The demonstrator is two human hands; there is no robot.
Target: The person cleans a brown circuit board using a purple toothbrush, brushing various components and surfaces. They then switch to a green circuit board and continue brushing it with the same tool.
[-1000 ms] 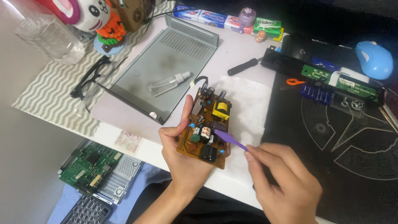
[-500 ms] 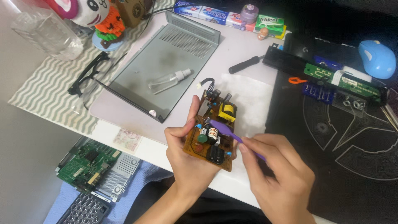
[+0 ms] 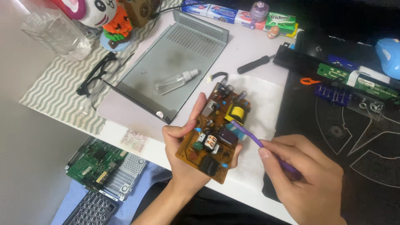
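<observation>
far left: green circuit board (image 3: 96, 160) on a perforated metal case, below the counter (image 3: 258, 50) edge; black glasses (image 3: 96, 77) on the striped mat.
upper left: grey metal tray (image 3: 166, 54), clear spray bottle (image 3: 177, 81) lying in it.
left hand (image 3: 187, 160): clenched round the brown power board (image 3: 216, 131), thumb on the near-left edge, fingers under the far side. Board is held just above the counter edge, over a white cloth (image 3: 260, 104).
board axis: long side runs lower-left to upper-right, component side up, tilted toward the camera.
brush: purple brush (image 3: 256, 139), bristle end touching the board near the yellow coil, handle trailing down-right.
right hand (image 3: 306, 179): closed on the brush handle, pen grip, just right of the board. Left hand is nearer, it carries the board.
right: black mat (image 3: 354, 158), black screwdriver (image 3: 256, 64) above the cloth, green strip boards at the far edge.
</observation>
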